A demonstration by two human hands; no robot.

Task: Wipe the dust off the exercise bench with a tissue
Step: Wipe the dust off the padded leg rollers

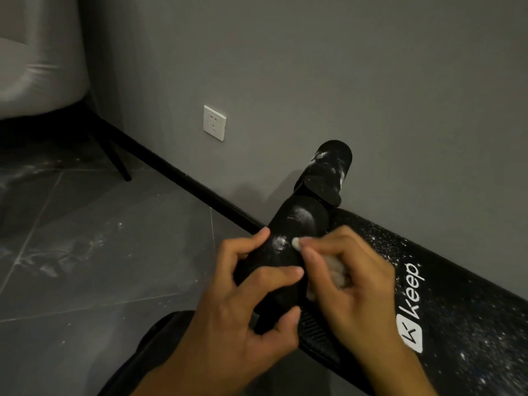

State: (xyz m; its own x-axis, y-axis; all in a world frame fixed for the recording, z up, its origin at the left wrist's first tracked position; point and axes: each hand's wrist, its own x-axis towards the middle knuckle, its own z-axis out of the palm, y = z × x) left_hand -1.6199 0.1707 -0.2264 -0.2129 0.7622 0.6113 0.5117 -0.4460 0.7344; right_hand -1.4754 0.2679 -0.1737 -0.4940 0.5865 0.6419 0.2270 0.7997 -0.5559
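The fingers (273, 275) of the left hand (243, 315) are curled round the lower black foam roller (297, 221) of the exercise bench (457, 295), thumb underneath, gripping it. The right hand (351, 278) has its fingers closed on a crumpled white tissue (338, 274). One tip of the tissue pokes out past the forefinger and touches the roller just beside a pale dust patch (279, 242).

The bench lies at the centre and toward 4 o'clock, along the foot of the grey wall (343, 67). Its black pad is speckled with white dust and carries a white "keep" logo (413, 292). A second roller (328, 167), also smeared with dust, stands above the first, toward 1 o'clock. The hands hide where the lower roller joins the frame, and the pad is cut off by the picture's right and bottom edges.

At 11 o'clock from the hands a white wall socket (214, 122) sits above the black skirting board (177, 170). At 10 o'clock a pale chair (37, 67) is blurred and cropped, one dark leg (114, 155) reaching the grey tiled floor (100, 252), which shows white scuffs and specks. At 7 o'clock a dark rounded shape (160, 338) lies under the left forearm; what it is cannot be made out.
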